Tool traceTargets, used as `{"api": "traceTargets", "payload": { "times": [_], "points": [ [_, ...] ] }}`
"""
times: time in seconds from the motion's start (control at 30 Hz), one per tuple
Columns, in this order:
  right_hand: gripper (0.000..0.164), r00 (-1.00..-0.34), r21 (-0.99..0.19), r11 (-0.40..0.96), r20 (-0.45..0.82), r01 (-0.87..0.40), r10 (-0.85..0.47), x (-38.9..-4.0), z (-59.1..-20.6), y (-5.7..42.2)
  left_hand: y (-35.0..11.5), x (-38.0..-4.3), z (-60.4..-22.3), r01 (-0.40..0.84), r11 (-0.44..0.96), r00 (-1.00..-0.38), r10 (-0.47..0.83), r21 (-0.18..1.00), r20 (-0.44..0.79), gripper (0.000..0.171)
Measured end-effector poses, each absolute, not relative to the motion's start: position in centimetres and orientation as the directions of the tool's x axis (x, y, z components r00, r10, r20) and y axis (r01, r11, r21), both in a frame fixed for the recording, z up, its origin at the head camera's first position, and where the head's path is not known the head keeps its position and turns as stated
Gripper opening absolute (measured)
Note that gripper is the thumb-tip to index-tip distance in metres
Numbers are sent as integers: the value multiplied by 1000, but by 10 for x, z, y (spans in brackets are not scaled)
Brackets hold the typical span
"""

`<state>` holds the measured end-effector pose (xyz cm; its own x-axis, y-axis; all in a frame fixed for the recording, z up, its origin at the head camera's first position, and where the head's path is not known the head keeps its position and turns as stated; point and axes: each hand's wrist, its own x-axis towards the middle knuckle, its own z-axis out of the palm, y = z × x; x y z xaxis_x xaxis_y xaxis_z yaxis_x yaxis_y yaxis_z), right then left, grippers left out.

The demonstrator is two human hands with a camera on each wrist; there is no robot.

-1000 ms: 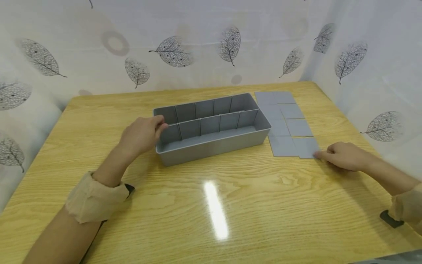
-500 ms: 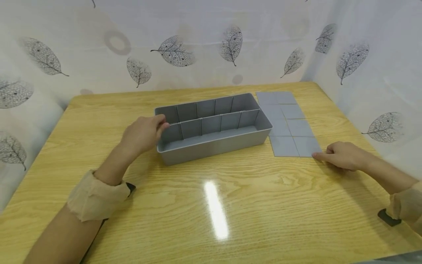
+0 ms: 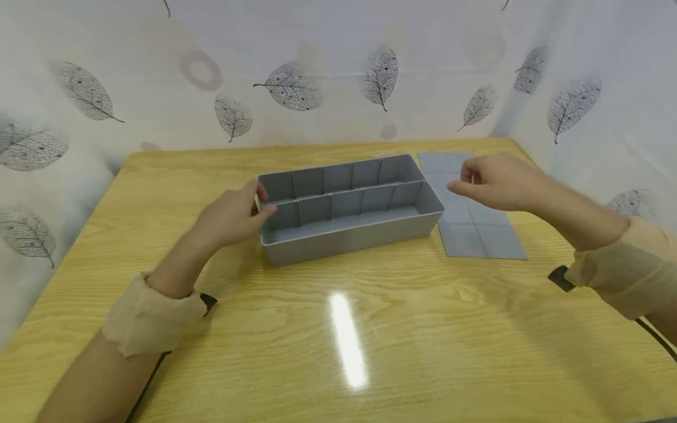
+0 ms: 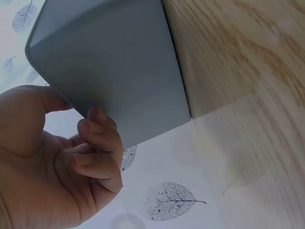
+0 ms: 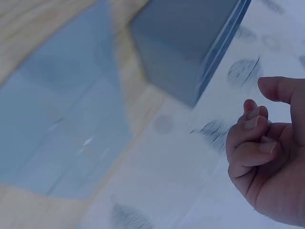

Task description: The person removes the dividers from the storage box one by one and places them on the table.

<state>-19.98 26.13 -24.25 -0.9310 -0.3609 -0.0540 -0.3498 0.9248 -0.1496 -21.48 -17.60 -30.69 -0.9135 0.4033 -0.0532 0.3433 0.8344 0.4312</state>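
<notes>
A long grey box (image 3: 354, 238) with two rows of compartments stands on the table. At its left end is my left hand (image 3: 227, 217). In the left wrist view the left hand (image 4: 62, 167) grips the rim, with curled fingers against the outer wall of the box (image 4: 119, 71) and the thumb tip hidden behind the rim. To the right of the box, flat grey square sheets (image 3: 465, 238) lie edge to edge. Above them hovers my right hand (image 3: 502, 182). In the right wrist view the right hand (image 5: 274, 148) holds nothing, its fingers loosely curled and the thumb apart.
The wooden table (image 3: 296, 329) carries the box and sheets toward its back right. A white curtain (image 3: 333, 35) with leaf prints hangs behind and at both sides. A bright light reflection lies on the table's front half.
My right hand has left the near right corner of the sheets and risen up and to the left. The nearest right sheet has been squared up. My left thumb has spread from the fingers.
</notes>
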Motion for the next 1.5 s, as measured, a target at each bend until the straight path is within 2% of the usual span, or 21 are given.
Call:
{"api": "traceTargets", "payload": {
  "times": [0.13, 0.23, 0.43, 0.57, 0.7, 0.87, 1.03, 1.27, 1.5],
  "points": [
    [29, -877, -123, 875, -54, -468, -477, -212, -236, 211, -175, -211, -307, 310, 841, -920, 384, 443, -84, 58],
    [25, -829, -86, 832, -78, -549, -554, -223, -241, 181, -174, -208, -307, 280, 871, -925, 358, 404, -131, 68],
    [21, -744, -5, 754, -157, -657, -650, -244, -254, 146, -172, -199, -302, 277, 924, -917, 336, 262, -214, 44],
    [26, -683, 18, 695, -211, -719, -700, -254, -260, 127, -168, -195, -301, 280, 928, -911, 337, 244, -236, 42],
    [22, -620, 8, 637, -244, -770, -746, -262, -266, 107, -166, -196, -306, 267, 934, -922, 320, 239, -219, 40],
    [15, -638, 33, 657, -280, -753, -717, -261, -277, 95, -166, -199, -313, 259, 940, -920, 310, 222, -241, 42],
    [14, -671, 75, 675, -234, -734, -704, -258, -283, 94, -165, -200, -313, 248, 946, -914, 300, 210, -272, 42],
    [13, -634, 89, 632, -229, -770, -739, -260, -278, 96, -165, -200, -310, 240, 951, -914, 289, 195, -286, 42],
    [8, -632, 109, 624, -206, -773, -747, -267, -262, 97, -165, -202, -310, 243, 949, -914, 293, 201, -281, 45]
  ]
}}
